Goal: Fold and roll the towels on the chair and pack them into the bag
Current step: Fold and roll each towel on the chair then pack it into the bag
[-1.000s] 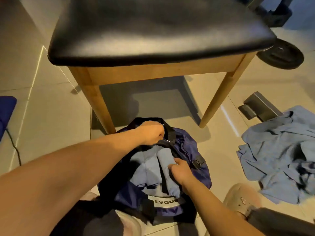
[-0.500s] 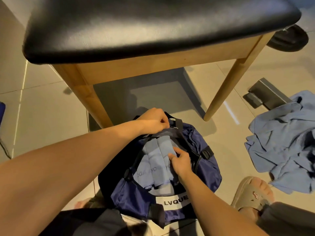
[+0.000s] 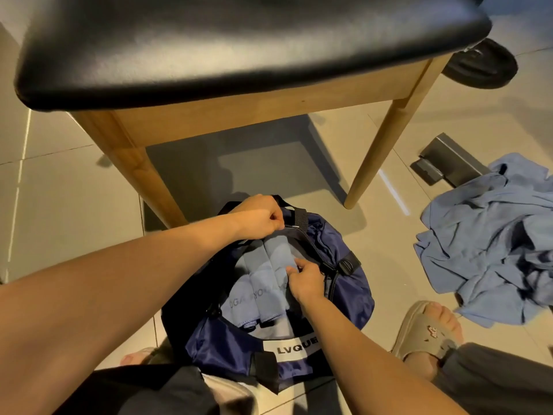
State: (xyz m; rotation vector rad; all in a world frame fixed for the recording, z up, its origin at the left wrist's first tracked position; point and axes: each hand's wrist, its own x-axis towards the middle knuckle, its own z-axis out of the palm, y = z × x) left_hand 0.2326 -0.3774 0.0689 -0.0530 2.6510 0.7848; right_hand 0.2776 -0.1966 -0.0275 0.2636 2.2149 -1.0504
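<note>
A navy bag (image 3: 353, 298) with a white "LVQUE" label stands open on the tiled floor between my feet. Several rolled light-blue towels (image 3: 263, 283) lie side by side inside it. My left hand (image 3: 260, 218) pinches the bag's far rim by the black strap and zipper, holding the mouth open. My right hand (image 3: 305, 280) grips the rightmost rolled towel at the bag's right edge. The chair (image 3: 227, 49), black padded seat on wooden legs, stands just beyond the bag; no towel shows on the part of the seat in view.
A crumpled heap of light-blue cloth (image 3: 490, 241) lies on the floor at the right. A dark metal bracket (image 3: 449, 160) sits behind it. A black round object (image 3: 481, 67) is at the far right. My sandalled foot (image 3: 428, 333) rests beside the bag.
The view has shifted slightly closer to the chair. My left hand has stayed pinched on the bag's rim; my right hand has moved up along the towel roll toward the bag's right edge.
</note>
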